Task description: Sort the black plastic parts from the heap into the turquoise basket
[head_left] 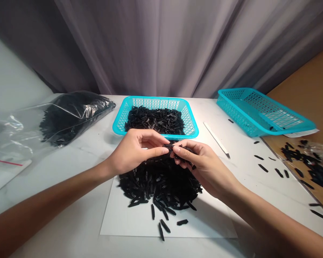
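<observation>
My left hand (136, 150) pinches one end of a small black elongated piece (169, 146) between thumb and fingertips. At the other end of that piece, my right hand (196, 156) has its thumb and index finger closed. More black pieces are tucked in the curled fingers of the right hand. Under both hands, a heap of the same black pieces (161, 182) lies on a white sheet (134, 227). Just beyond the hands is a turquoise basket (156, 135) holding many similar pieces. What exactly the pieces are I cannot tell.
A clear plastic bag (70, 114) of black pieces lies at the left. A white knife-like tool (216, 139) rests right of the basket. A second turquoise basket (285, 123) stands at the far right, with loose pieces (263, 168) and a darker pile (321, 177) nearby.
</observation>
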The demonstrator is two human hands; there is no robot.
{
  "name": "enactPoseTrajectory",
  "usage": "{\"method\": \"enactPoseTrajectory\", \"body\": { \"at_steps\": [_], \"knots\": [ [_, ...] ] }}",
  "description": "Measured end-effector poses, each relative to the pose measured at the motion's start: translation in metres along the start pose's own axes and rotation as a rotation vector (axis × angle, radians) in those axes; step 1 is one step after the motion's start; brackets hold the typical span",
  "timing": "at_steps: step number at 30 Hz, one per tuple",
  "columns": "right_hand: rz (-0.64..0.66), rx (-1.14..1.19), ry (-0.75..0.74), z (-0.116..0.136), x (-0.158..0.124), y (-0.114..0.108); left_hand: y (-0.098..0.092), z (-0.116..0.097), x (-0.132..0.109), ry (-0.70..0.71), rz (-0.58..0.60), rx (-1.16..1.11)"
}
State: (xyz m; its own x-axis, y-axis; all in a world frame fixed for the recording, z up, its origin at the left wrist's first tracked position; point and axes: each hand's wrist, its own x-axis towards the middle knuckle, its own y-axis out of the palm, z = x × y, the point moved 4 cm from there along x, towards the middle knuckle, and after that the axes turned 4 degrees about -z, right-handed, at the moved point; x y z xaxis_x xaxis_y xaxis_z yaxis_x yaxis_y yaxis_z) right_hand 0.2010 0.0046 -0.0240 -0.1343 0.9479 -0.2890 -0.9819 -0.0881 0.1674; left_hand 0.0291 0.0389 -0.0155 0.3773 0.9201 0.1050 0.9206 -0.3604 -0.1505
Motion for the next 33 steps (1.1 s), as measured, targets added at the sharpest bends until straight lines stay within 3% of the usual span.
{"method": "enactPoseTrajectory", "body": {
  "at_steps": [13,26,33],
  "knots": [
    [0.064,0.043,0.013,0.0,0.001,-0.002,-0.004,-0.001,-0.001,-0.048,-0.037,-0.029],
    [0.09,0.004,0.009,0.002,0.002,-0.002,-0.002,-0.012,-0.004,0.098,-0.07,0.133],
    [0.147,0.06,0.056,0.003,0.0,-0.003,-0.002,-0.011,-0.005,0.08,-0.088,0.048]
  ]
}}
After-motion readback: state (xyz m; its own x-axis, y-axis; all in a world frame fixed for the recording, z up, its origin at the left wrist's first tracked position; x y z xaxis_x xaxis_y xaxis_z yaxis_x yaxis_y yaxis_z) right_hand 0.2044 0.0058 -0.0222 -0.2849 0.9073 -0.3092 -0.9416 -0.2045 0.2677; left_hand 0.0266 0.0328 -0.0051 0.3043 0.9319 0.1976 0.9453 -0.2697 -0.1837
